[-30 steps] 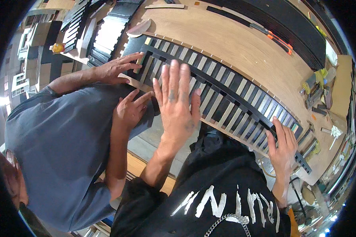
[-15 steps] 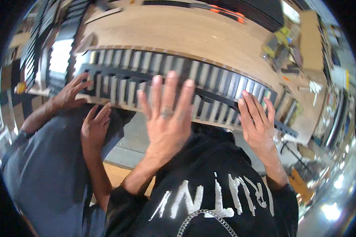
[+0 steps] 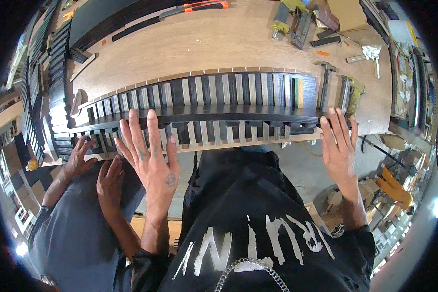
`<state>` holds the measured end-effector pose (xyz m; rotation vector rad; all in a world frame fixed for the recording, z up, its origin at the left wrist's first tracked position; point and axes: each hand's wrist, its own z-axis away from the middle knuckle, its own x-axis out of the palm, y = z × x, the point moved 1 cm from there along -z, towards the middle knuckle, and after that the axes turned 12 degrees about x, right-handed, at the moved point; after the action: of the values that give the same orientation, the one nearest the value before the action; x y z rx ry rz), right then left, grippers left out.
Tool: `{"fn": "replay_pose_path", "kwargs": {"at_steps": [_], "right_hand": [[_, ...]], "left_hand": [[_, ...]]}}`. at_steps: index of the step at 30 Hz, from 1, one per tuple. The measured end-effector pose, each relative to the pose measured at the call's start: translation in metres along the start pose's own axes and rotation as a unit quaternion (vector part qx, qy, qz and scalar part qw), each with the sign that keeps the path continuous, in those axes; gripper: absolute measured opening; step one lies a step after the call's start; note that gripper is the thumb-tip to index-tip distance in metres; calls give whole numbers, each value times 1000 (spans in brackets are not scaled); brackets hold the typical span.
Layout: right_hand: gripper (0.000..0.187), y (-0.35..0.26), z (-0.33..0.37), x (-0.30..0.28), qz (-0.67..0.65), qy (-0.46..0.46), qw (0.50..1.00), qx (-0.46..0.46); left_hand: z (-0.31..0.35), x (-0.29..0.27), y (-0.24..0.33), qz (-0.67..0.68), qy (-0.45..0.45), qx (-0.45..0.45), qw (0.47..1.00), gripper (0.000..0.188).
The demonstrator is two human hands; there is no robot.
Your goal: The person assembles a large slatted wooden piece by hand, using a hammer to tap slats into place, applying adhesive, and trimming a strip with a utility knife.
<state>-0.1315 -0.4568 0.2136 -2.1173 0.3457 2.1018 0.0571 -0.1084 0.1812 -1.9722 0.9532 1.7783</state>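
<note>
Left hand [image 3: 153, 163] was spread wide, fingertips over the bar [image 3: 238, 116]; right hand [image 3: 339, 146], fingers extended and parted, was at the bar's right end, near the hammer [image 3: 324, 86].

Between the left hand [image 3: 153, 163] and the right hand [image 3: 339, 148], a long bar [image 3: 238, 117] is showing solid black, while the panel [image 3: 211, 90] under it is alternating black and pale grey-beige stripes. Ahead and left of the right hand, green and yellow strips [image 3: 300, 92] are brightening that pattern. Beyond both hands, the tabletop [image 3: 204, 53] is showing light tan, and a tool handle [image 3: 214, 5] is glowing orange. Nearer than the hands, a black shirt [image 3: 258, 194] is carrying white lettering.
</note>
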Motion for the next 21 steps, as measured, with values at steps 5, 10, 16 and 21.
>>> {"fn": "replay_pose_path", "kwargs": {"at_steps": [5,10,16,21], "right_hand": [[54,8,-7,-5,-43,-2,999,4],[56,13,-14,-1,-73,34,997,-4],[52,29,-14,2,-105,44,993,-32],[51,68,4,14,-120,100,987,-23]], "left_hand": [[-6,-7,22,1,-23,25,999,57],[-5,3,65,67,-43,93,992,58],[-15,1,100,84,-75,110,988,63],[-15,5,121,81,-96,129,984,65]]}}
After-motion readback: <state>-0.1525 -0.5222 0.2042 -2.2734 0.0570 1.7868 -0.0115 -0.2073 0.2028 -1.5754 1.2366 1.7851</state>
